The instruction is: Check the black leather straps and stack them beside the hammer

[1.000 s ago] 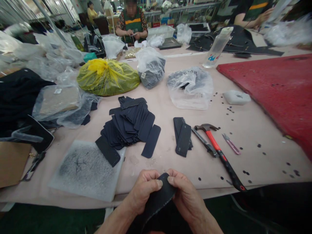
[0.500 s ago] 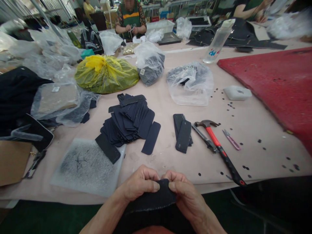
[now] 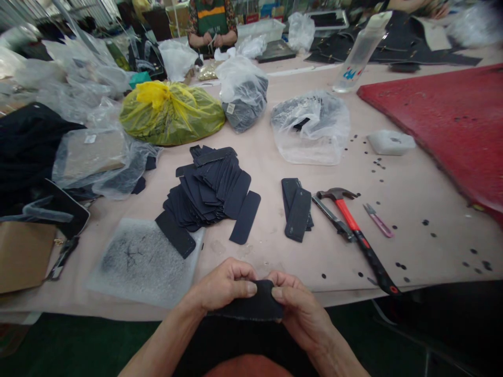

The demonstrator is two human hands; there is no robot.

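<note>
1. Since 1 s ago: both hands dropped lower & nearer the table [image 3: 275,246] edge; the dark piece [image 3: 251,306], then tilted up on end, now lies flat-ish, stretched side to side betw. the hands. View also tipped down a bit, so the far stuff sits higher in frame.
2. Left hand [image 3: 223,285]: thumb & fingers pinched shut on the piece's left end.
3. Right hand [image 3: 298,309]: thumb on top, fingers curled under, clamped on the right end.
4. Piece location: in the air just in front of the near table edge, over the lap, not touching the table top as far as I can tell.
5. Key relation: the piece's long axis runs left-right, straight from one grip to the other; each hand has one end, neither nearer than the other. Top edge bows up slightly betw. the thumbs.
6. Nearby on table: fanned pile of dark strips [image 3: 208,191] ahead-left of the hands, one loose strip [image 3: 245,217] at its right edge, small stack of two or three [image 3: 296,209] ahead-right.
7. Tools right of that stack: red-handled hammer [image 3: 356,230], a metal punch-like tool [image 3: 332,220] beside it, small pink snips [image 3: 378,221]. Dark round offcuts scattered about.
8. Foam pad [image 3: 145,262] w/ grey marks lies ahead-left, near the edge.
9. Far side: yellow bag [image 3: 171,112], clear bags, red mat [image 3: 444,120], another person's hands busy at the back.
</note>
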